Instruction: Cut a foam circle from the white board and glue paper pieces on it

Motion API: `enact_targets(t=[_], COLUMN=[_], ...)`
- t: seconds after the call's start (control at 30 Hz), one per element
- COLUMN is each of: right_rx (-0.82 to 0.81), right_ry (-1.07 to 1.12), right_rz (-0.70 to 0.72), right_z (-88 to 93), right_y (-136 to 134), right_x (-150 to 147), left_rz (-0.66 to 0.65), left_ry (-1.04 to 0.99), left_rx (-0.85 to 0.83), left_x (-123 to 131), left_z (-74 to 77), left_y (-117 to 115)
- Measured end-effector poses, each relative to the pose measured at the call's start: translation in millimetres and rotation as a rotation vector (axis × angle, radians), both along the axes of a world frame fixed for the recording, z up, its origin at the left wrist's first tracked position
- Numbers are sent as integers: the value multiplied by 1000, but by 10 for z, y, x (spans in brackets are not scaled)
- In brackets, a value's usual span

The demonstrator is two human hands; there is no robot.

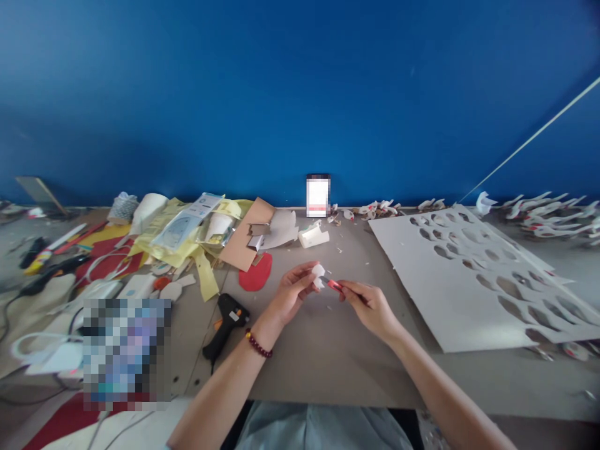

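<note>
Over the middle of the grey table, my left hand [299,284] pinches a small white cut-out piece [319,275], perhaps of paper or foam. My right hand [368,304] grips a red-handled craft knife [334,285], its blade end pointing left against the white piece. Whether the blade is cutting into the piece cannot be made out. To the left of my left hand lies a red rounded sheet [255,272]. A black hot glue gun [225,325] rests on the table beside my left forearm.
At right lies a large white sheet [422,281] with several cut-out holes. White bird-like shapes [548,215] line the back right. Packets, paper and cables crowd the left, near a brown card [248,234]. A blue wall [300,106] stands behind.
</note>
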State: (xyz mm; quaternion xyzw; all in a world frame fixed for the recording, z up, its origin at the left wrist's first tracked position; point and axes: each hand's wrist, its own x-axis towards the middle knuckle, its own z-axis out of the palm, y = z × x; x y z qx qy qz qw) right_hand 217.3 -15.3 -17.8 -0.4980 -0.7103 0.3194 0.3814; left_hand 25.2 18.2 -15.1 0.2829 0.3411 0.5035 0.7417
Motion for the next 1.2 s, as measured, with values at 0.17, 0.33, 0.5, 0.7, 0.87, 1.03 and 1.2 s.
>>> enact_targets(t=[0.17,0.33,0.5,0.7,0.87,1.03,1.2], right_rx=[4,-7,-5,-27,-44,-52,-41], right_ry=[-13,-10,-4,-7,3,-18,-13], right_rz=[2,10,16,10,26,17,21], right_z=[-2,-4,11,-3,-9,-12,-14], right_y=[-1,-14,-14,-13,-28,-32,-32], right_x=[6,-10,-15,-5,-13,-9,-10], left_rz=[-6,-59,-58,-76,-89,-92,-83], left_ry=[-5,30,6,-10,23,-6,8], left_rx=[-23,-19,-52,-46,-46,-37,-42], left_x=[-7,-6,5,10,14,3,1], left_z=[-5,27,28,5,-14,-46,-15], left_y=[-1,-15,-21,-22,-27,-21,-22])
